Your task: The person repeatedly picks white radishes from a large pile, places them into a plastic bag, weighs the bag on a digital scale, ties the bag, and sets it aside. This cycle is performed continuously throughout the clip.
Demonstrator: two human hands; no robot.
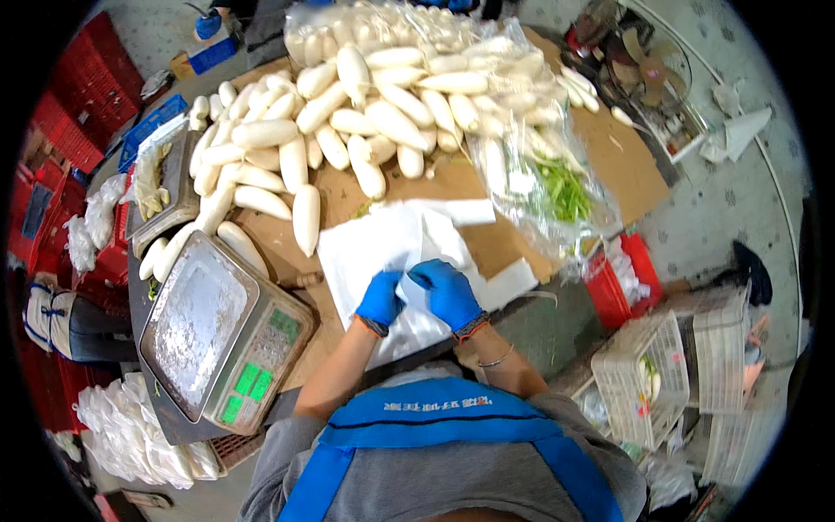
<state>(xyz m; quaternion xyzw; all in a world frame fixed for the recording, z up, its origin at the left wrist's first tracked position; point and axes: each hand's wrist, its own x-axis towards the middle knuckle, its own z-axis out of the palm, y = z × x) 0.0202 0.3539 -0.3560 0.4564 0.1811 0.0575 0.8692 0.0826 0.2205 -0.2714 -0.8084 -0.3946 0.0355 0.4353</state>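
Note:
Both of my hands wear blue gloves and are close together over a white plastic bag (352,251), which lies flat on the cardboard-covered table. My left hand (379,301) pinches an edge of the bag. Just to the right, my right hand (454,295) grips a raised fold of the same bag; its fingertips are partly hidden by the plastic. Beyond the bag, peeled white radishes (394,124) are heaped across the table. One radish (306,220) lies near the bag's left corner.
A digital scale (202,320) with a metal pan stands at my left, a second scale (176,189) behind it. Clear plastic bags (522,169) hold radishes and greens at the right. A red bin (607,287) and white crates (642,378) stand to the right. A person (72,320) is at far left.

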